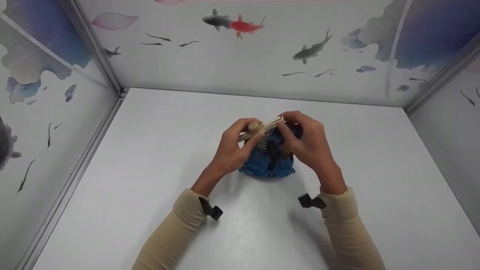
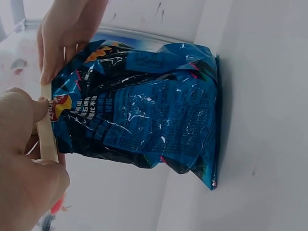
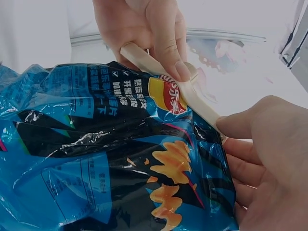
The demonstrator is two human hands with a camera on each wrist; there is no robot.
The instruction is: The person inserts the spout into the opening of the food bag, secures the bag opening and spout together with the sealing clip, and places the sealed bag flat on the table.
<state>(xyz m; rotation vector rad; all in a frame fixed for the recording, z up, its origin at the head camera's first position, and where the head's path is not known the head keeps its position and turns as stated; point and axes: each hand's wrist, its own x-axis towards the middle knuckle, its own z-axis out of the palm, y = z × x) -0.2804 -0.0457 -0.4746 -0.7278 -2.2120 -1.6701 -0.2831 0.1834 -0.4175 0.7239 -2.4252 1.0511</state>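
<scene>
A blue and black snack bag (image 1: 268, 167) stands upright on the table, its printed back showing in both wrist views. Across its top edge lies a cream bag clip (image 1: 270, 125) with a round knob (image 1: 254, 126) on it. My left hand (image 1: 233, 145) pinches the clip beside the knob, thumb on the near side and fingers behind. At the clip's other end, my right hand (image 1: 311, 140) pinches the tip; in the right wrist view its thumb (image 3: 236, 126) presses there. In the head view the clip's right end shows a narrow gap between its two bars.
The white table (image 1: 131, 180) spreads around the bag. White panels with painted fish enclose it at the back (image 1: 243, 67) and both sides, joined by metal rails (image 1: 101, 123). Small black wrist cameras (image 1: 212, 210) sit on the beige sleeves (image 1: 168, 236).
</scene>
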